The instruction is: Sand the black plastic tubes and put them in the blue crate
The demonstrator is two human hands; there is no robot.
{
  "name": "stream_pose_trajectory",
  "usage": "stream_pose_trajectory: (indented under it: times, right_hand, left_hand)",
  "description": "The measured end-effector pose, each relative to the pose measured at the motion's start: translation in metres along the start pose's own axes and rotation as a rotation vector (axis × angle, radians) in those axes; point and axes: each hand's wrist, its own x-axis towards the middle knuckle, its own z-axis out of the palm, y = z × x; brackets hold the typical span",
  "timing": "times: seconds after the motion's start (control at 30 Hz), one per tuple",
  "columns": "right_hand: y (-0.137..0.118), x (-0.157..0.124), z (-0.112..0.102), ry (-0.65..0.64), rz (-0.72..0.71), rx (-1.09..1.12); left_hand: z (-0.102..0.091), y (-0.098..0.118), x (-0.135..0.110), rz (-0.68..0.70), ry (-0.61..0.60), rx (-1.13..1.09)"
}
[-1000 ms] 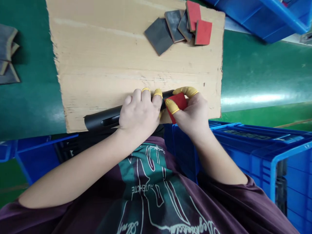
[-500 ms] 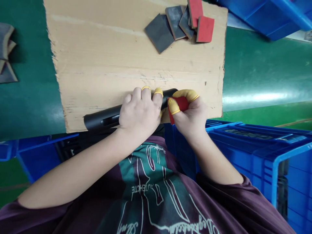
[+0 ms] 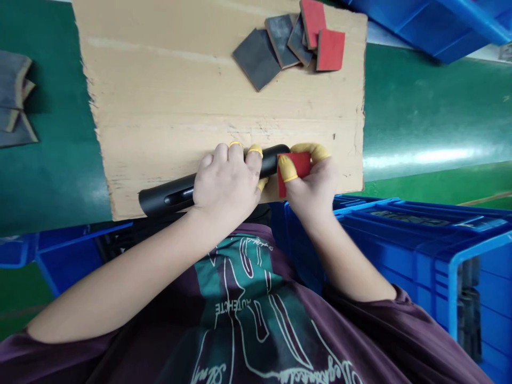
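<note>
A black tube [image 3: 168,198] with a long slot in its side lies slantwise over the near edge of the cardboard. My left hand [image 3: 228,178] is wrapped over its middle, with yellow finger cots on some fingertips. At the tube's right end, my right hand [image 3: 314,178] pinches a red sanding pad [image 3: 301,162] between thumb and fingers, which wear yellow cots too. The pad is right beside the tube end; whether it touches the tube I cannot tell. Part of the tube is hidden under my left hand.
Several grey and red square pads [image 3: 258,60] lie at the back right of the cardboard sheet [image 3: 160,106]. More grey pads [image 3: 14,101] are on the green table [image 3: 56,176] at left. Blue crates [image 3: 424,234] stand at the near right, with another blue crate [image 3: 440,26] at the far right.
The red pad has shifted slightly and turned so more of its face shows, while the right-hand thumb has moved a little. My left hand keeps its grip on the tube. The view has shifted slightly.
</note>
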Motion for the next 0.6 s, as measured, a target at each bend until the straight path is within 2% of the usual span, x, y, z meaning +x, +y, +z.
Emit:
stream_pose_trajectory:
  times: [0.07,0.2,0.3,0.4,0.6]
  right_hand:
    - [0.0011,-0.0029,0.0028,0.027,0.009,0.028]
    - [0.0017,-0.0005,0.0038,-0.018,-0.015,0.042]
    - [0.0026,0.0017,0.004,0.01,-0.011,0.031]
    - [0.0046,0.0016,0.0054,-0.016,-0.012,0.055]
    - [0.0028,0.0022,0.0065,0.009,0.029,0.052]
  left_hand:
    - [0.0003,-0.0004,0.0001,0.005,0.002,-0.001]
    - [0.0003,0.0001,0.0012,-0.009,0.01,0.018]
    - [-0.0007,0.0012,0.0013,-0.01,-0.001,0.031]
    - [-0.0014,0.0019,0.0005,-0.02,-0.013,0.024]
    - [-0.0014,0.0013,0.0008,-0.013,0.005,0.032]
